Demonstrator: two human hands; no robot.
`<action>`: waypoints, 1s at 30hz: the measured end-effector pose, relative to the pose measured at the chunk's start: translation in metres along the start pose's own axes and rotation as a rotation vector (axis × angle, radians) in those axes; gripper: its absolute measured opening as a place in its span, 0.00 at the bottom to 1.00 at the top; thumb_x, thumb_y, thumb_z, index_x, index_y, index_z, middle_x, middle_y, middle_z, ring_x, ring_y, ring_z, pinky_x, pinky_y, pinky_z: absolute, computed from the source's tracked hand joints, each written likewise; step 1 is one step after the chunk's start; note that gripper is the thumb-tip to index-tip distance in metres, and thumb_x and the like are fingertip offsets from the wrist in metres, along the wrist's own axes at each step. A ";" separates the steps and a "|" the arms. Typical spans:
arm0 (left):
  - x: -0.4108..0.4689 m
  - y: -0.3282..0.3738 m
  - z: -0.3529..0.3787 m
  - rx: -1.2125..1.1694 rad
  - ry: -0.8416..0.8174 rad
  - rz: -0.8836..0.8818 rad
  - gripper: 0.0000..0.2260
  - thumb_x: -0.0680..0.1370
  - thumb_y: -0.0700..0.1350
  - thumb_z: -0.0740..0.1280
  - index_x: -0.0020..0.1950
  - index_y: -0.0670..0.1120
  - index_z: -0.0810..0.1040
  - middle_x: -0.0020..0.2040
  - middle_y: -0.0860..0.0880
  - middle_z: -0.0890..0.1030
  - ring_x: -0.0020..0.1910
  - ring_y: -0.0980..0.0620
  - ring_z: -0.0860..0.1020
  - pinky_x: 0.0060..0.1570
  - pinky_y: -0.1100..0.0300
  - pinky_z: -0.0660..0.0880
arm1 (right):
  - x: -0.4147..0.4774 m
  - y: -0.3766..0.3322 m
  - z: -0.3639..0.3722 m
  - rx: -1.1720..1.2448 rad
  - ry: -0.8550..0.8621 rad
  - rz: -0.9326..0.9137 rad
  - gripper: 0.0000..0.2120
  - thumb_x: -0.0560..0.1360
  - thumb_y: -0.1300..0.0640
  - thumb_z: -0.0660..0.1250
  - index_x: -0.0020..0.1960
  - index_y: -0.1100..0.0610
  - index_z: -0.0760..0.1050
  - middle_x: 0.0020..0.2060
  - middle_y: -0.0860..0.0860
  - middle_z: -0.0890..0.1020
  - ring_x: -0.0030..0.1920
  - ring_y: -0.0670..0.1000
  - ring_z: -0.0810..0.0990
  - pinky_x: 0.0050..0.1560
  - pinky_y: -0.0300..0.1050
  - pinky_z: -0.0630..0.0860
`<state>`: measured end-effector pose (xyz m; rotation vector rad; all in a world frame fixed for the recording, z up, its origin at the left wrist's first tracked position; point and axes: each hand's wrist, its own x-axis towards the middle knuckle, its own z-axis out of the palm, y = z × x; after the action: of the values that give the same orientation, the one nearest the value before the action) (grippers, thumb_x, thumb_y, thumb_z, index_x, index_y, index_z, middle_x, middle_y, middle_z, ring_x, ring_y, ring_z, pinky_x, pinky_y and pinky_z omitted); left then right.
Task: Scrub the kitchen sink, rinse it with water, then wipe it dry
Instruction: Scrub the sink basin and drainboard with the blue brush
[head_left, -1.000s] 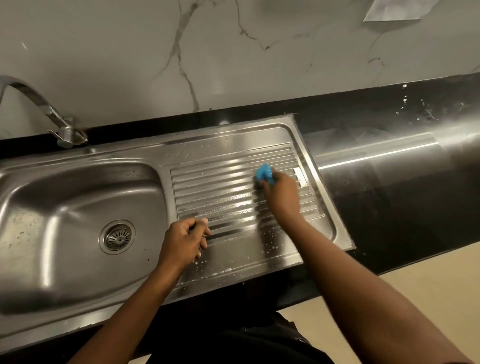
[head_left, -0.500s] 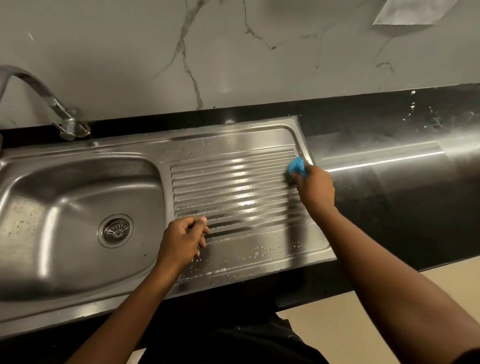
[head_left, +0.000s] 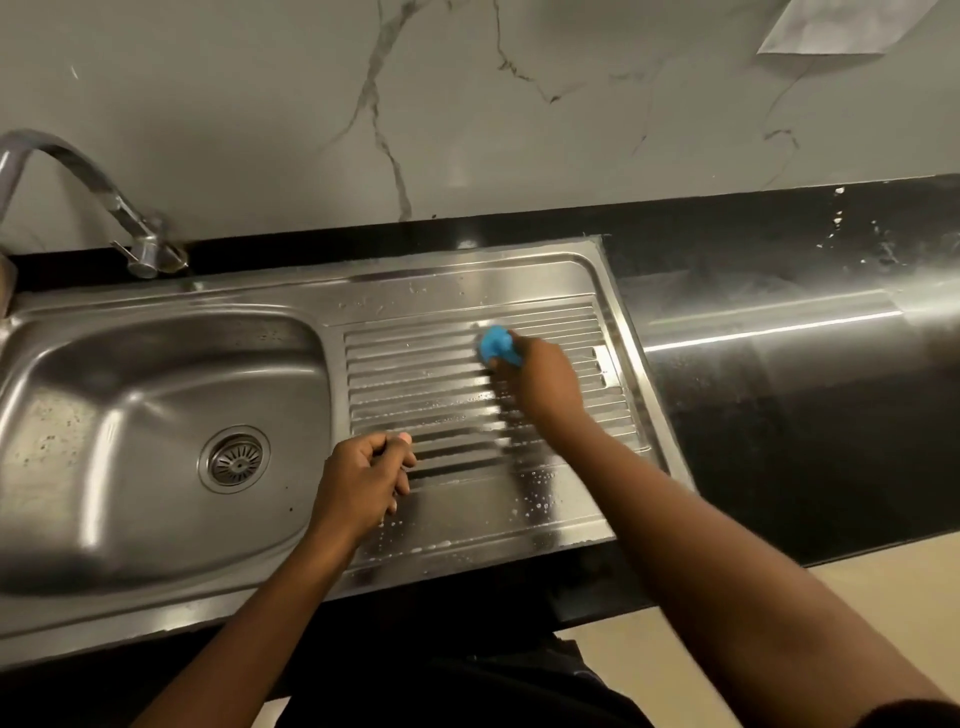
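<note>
A stainless steel sink (head_left: 156, 587) fills the left and middle, with a deep basin, a round drain (head_left: 236, 459) and a ribbed draining board (head_left: 431, 384) on its right. My right hand (head_left: 540, 379) grips a blue scrubber (head_left: 496, 345) and presses it on the upper ribs of the draining board. My left hand (head_left: 363, 480) rests on the board's lower left ribs with its fingers curled and nothing in them. Soap suds and droplets speckle the board's front part.
A curved metal tap (head_left: 104, 197) rises at the back left over the basin. Black countertop (head_left: 779, 415) extends to the right of the sink, with white splashes near the wall. Marble wall behind; a sheet of paper (head_left: 831, 26) hangs at the top right.
My right hand swept the blue scrubber from mid-board to the board's right edge, then back left to the upper middle ribs. My left hand stayed in place.
</note>
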<state>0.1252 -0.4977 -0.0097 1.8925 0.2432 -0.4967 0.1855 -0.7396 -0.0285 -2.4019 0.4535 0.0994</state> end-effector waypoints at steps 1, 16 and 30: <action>0.001 -0.002 -0.001 0.001 0.005 -0.004 0.17 0.85 0.49 0.66 0.41 0.42 0.82 0.30 0.45 0.80 0.25 0.49 0.74 0.26 0.60 0.70 | 0.003 0.015 -0.017 -0.022 0.032 0.035 0.12 0.81 0.47 0.69 0.61 0.51 0.81 0.43 0.47 0.84 0.45 0.50 0.84 0.40 0.46 0.79; 0.013 0.001 -0.002 -0.012 -0.025 -0.026 0.16 0.84 0.51 0.66 0.41 0.44 0.83 0.30 0.46 0.82 0.26 0.50 0.75 0.29 0.57 0.72 | -0.044 0.103 -0.072 0.004 0.214 0.269 0.21 0.81 0.49 0.71 0.71 0.57 0.78 0.52 0.55 0.85 0.47 0.52 0.84 0.48 0.52 0.84; 0.018 0.012 0.003 0.010 -0.035 -0.002 0.16 0.85 0.51 0.66 0.42 0.44 0.83 0.31 0.45 0.82 0.26 0.50 0.75 0.28 0.59 0.71 | 0.051 0.079 -0.079 0.043 0.204 0.182 0.20 0.80 0.50 0.72 0.69 0.58 0.79 0.56 0.54 0.86 0.48 0.51 0.83 0.53 0.50 0.81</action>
<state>0.1451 -0.5064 -0.0091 1.8918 0.2200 -0.5321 0.2021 -0.8609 -0.0266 -2.3341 0.7613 -0.0754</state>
